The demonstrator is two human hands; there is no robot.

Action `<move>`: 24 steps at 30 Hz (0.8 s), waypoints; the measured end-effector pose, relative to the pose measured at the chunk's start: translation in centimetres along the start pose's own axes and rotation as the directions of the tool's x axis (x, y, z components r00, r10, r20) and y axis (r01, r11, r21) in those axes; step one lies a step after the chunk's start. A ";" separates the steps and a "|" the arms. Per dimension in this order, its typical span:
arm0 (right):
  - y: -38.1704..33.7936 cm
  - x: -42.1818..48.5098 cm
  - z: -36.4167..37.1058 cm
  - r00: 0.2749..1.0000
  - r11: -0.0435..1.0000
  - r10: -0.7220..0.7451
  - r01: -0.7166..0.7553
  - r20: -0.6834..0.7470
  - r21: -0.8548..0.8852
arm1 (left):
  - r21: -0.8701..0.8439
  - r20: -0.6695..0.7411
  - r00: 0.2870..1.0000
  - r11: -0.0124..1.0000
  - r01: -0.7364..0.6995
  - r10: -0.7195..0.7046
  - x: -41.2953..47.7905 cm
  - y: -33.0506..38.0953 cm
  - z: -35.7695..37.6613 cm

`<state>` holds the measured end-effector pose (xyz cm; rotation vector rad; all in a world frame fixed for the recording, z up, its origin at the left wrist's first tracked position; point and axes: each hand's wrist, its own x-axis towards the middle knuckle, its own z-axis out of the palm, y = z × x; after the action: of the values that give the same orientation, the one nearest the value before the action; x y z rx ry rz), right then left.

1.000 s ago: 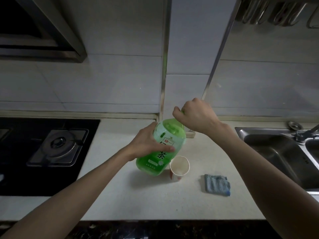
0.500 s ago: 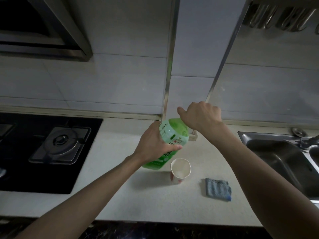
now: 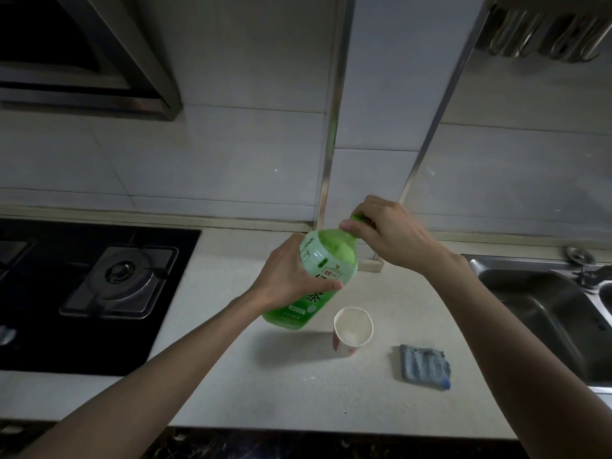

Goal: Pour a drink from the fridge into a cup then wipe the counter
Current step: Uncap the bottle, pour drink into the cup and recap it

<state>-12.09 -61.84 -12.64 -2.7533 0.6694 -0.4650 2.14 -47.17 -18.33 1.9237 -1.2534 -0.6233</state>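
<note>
A green drink bottle [image 3: 326, 265] with a white-and-green label hangs tilted above the white counter [image 3: 298, 385]. My left hand [image 3: 284, 276] grips its body from the left. My right hand [image 3: 387, 235] is curled round the green cap [image 3: 357, 217] at the neck. A white paper cup [image 3: 352, 331] with red print stands upright on the counter just right of the bottle's base; it looks empty. A folded blue cloth [image 3: 424, 366] lies on the counter to the cup's right.
A black gas hob [image 3: 99, 293] fills the counter's left part. A steel sink [image 3: 543, 313] with a tap [image 3: 592, 273] is at the right. A tiled wall rises behind, with a range hood [image 3: 82, 61] top left and a hanging rack [image 3: 543, 31] top right.
The bottle has risen slightly and my right hand has shifted on the cap. The cup and cloth have stayed in place.
</note>
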 end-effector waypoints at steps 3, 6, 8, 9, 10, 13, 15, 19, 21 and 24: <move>0.2 0.2 -0.1 0.999 0.993 0.022 -0.027 0.037 0.115 | 0.000 0.003 1.000 1.000 0.001 -0.001 0.1 -0.5 0.1; 0.1 0.1 -0.7 0.992 0.965 0.019 -0.051 0.124 0.256 | -0.017 -0.007 1.000 1.000 0.014 -0.014 0.1 -1.0 0.0; 0.0 0.1 -0.8 0.985 0.950 0.067 -0.111 0.156 0.291 | -0.026 -0.010 1.000 0.999 0.020 -0.020 0.2 -1.1 -0.1; -0.2 0.1 -0.8 0.981 0.941 0.127 -0.165 0.146 0.296 | -0.024 -0.009 1.000 1.000 0.013 -0.013 0.2 -1.2 -0.2; -0.4 0.2 -0.7 0.972 0.932 0.197 -0.225 0.124 0.284 | -0.015 -0.008 1.000 1.000 0.000 0.000 0.2 -1.2 -0.2; -1.0 0.9 -0.4 0.947 0.935 0.312 -0.321 0.076 0.149 | 0.000 -0.005 1.000 1.000 -0.024 0.024 0.3 -1.4 -0.4; -1.4 1.1 -0.5 0.945 0.940 0.312 -0.322 0.095 0.112 | -0.006 0.001 0.999 0.999 -0.033 0.033 0.3 -1.8 -0.6; -1.8 1.0 -0.9 0.959 0.961 0.229 -0.250 0.169 0.118 | -0.005 0.028 0.999 0.999 -0.039 0.039 0.1 -2.6 -0.8; -1.7 0.9 -1.0 0.961 0.963 0.190 -0.223 0.203 0.153 | -0.004 0.034 0.999 0.999 -0.039 0.039 0.0 -2.8 -0.9; -1.5 0.7 -0.9 0.962 0.976 0.108 -0.150 0.250 0.156 | 0.014 0.052 0.998 0.999 -0.047 0.046 -0.4 -3.3 -1.1</move>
<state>-11.21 -61.06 -11.12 -2.5266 0.7057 -0.1491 4.60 -45.66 -20.33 1.8959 -1.3348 -0.6452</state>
